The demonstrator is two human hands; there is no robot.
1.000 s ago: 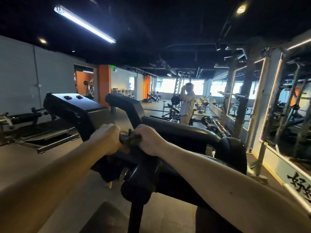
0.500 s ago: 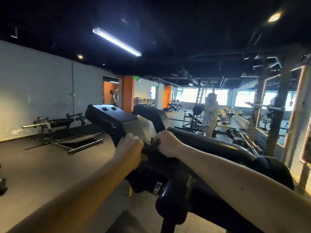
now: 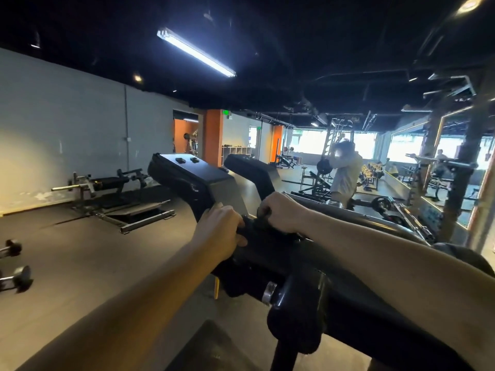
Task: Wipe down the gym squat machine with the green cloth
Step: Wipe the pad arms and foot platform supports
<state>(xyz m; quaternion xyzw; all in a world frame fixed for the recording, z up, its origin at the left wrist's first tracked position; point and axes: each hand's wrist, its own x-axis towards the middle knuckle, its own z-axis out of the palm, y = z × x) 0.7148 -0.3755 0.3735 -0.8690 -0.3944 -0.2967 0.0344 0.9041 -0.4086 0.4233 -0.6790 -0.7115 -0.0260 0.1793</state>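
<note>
- Dim gym around me: grey floor, grey wall at 9 o'clock, tube light at 12, mirrors at 3.
- Black squat machine fills centre to 5 o'clock; its long axis runs from 5 toward 11, shoulder pads pointing away from me.
- My left hand curls tight round its crossbar at centre.
- My right hand, just beside, is fisted on that bar; what dark thing it pinches I cannot tell.

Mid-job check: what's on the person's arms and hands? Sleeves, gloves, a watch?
Nothing visible. The left hand and right hand are ungloved. The left forearm and right forearm are bare to the frame's edge, with no sleeve or cuff in view. No watch, band or ring shows, though the fingers are partly hidden.
</note>
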